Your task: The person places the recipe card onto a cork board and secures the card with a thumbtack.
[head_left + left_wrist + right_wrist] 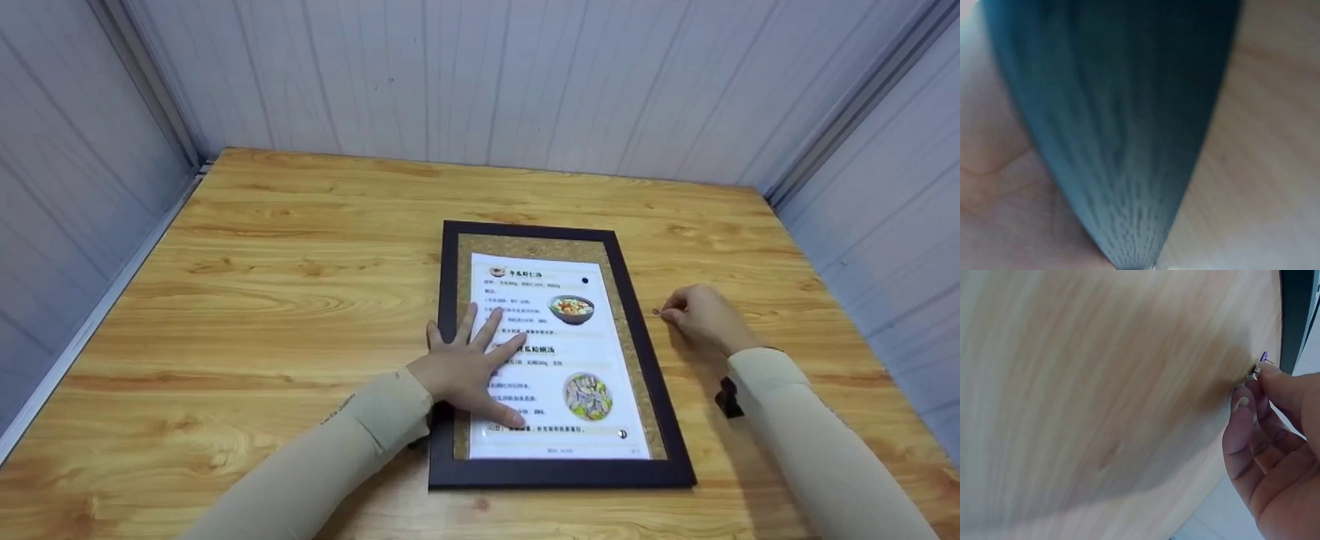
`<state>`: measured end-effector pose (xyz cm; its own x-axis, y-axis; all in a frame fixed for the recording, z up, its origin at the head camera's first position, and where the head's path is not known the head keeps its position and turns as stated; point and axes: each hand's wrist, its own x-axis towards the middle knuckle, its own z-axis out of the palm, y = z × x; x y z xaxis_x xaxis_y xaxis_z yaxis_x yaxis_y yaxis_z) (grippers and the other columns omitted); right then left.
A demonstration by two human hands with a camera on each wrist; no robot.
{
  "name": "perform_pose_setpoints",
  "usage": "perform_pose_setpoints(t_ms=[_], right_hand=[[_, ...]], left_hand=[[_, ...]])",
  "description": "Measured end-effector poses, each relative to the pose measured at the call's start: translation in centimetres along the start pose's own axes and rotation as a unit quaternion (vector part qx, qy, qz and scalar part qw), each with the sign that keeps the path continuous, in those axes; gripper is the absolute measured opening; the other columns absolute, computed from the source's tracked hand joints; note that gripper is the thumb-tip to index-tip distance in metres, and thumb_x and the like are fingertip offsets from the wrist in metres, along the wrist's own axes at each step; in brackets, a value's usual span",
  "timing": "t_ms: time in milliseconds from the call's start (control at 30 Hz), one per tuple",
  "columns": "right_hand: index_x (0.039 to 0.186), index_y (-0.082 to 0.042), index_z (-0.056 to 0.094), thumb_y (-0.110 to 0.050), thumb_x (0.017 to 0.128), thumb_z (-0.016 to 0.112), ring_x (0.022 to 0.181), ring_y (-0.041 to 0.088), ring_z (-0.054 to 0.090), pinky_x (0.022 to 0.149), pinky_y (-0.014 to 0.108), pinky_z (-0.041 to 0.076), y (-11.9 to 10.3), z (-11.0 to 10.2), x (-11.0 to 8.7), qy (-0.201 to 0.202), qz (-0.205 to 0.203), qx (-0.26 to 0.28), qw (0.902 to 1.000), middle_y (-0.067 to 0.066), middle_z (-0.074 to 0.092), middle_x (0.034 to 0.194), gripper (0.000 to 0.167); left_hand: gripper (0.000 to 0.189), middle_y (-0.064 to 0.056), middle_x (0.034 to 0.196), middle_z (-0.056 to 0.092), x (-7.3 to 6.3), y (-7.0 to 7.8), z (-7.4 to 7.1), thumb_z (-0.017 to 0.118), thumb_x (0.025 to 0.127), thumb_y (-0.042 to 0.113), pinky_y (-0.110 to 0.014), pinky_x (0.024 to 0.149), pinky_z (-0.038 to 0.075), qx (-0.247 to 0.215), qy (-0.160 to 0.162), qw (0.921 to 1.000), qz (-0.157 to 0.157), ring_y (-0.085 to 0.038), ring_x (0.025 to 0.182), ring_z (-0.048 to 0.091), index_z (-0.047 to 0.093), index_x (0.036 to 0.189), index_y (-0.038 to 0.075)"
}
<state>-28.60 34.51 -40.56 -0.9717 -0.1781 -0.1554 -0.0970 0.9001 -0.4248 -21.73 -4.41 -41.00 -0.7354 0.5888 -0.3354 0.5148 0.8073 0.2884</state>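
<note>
**Framed cork board [559, 474] with recipe sheet [562, 360] and small tack [1264, 356]**

Cork board: dark-rimmed, flat on wood-grain table [300, 262], right of centre in the head view.

Recipe sheet: white, printed in Chinese characters, lying within the frame; cork bare above and along the right side. Includes two food pictures: bowl of soup [571, 309] above, round dish [589, 396] below. Black round tack [585, 280] at upper right corner; shiny round tack [622, 433] near lower right corner.

Left hand [466, 369]: fingers straight and widely spread, resting on left part of sheet and across left rail; grasping nothing.

Right hand [703, 315]: thumb and fingertip closed together, pinching small tack, purple in the wrist view; remaining fingers curled. Position: just right of the frame, low over bare table, apart from board.

Also listed: pale sleeves [300, 469] on both arms; white panelled walls [465, 82] behind and at either side.
</note>
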Motion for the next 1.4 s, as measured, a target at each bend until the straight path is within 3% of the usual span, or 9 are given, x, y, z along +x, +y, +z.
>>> perform_pose_setpoints(t_ms=[500,767,1000,1100,1233,1400], right_hand=[[0.096,0.007,0.069,-0.006,0.099,0.059,0.071,0.021,0.061,0.060,0.031,0.050,-0.3,-0.5,-0.1,0.031,0.020,0.046,0.9983,0.016,0.068,0.088,0.017],[0.103,0.005,0.065,-0.013,0.102,0.056,0.067,0.020,0.059,0.057,0.031,0.049,-0.5,-0.5,0.1,0.030,0.028,0.070,0.9967,0.013,0.065,0.084,0.020],[0.111,0.004,0.065,-0.026,0.104,0.055,0.075,0.023,0.058,0.061,0.031,0.050,-0.8,-0.5,0.4,0.052,0.040,0.073,0.9952,0.017,0.065,0.097,0.032],[0.110,0.005,0.065,-0.029,0.103,0.056,0.075,0.024,0.062,0.062,0.032,0.053,-1.1,-0.6,0.4,0.050,0.050,0.094,0.9930,0.017,0.064,0.093,0.036],[0.111,0.008,0.064,-0.026,0.104,0.055,0.074,0.025,0.066,0.063,0.034,0.057,-1.3,-0.7,0.4,0.046,0.055,0.133,0.9886,0.017,0.064,0.089,0.036],[0.114,0.010,0.063,-0.014,0.105,0.051,0.069,0.024,0.064,0.060,0.032,0.055,-1.5,-0.8,0.5,0.047,0.048,0.143,0.9874,0.020,0.063,0.089,0.029]], left_hand=[[0.117,-0.006,0.164,-0.017,0.2,-0.2,0.0,0.057,0.067,0.090,-0.081,0.098,-0.005,-0.004,-0.002,1.0000,-0.002,-0.038,0.144,-0.025,0.007,0.159,0.039],[0.117,-0.006,0.164,-0.017,0.0,-0.1,0.0,0.057,0.067,0.090,-0.081,0.098,-0.005,-0.006,0.000,1.0000,-0.002,-0.039,0.144,-0.025,0.007,0.159,0.039],[0.117,-0.006,0.164,-0.017,0.0,0.0,-0.1,0.057,0.067,0.089,-0.082,0.098,-0.005,-0.003,0.003,1.0000,0.001,-0.039,0.144,-0.024,0.006,0.159,0.039],[0.116,-0.006,0.164,-0.017,0.1,0.0,0.0,0.058,0.068,0.089,-0.082,0.098,-0.005,-0.007,0.003,1.0000,0.003,-0.039,0.144,-0.024,0.007,0.159,0.038],[0.116,-0.006,0.164,-0.017,0.1,0.0,0.1,0.058,0.068,0.088,-0.082,0.097,-0.005,-0.008,0.004,1.0000,0.005,-0.040,0.144,-0.024,0.007,0.159,0.038],[0.116,-0.006,0.164,-0.017,0.2,0.0,0.1,0.059,0.068,0.087,-0.082,0.097,-0.005,-0.006,0.005,0.9999,0.006,-0.039,0.144,-0.024,0.006,0.159,0.038]])
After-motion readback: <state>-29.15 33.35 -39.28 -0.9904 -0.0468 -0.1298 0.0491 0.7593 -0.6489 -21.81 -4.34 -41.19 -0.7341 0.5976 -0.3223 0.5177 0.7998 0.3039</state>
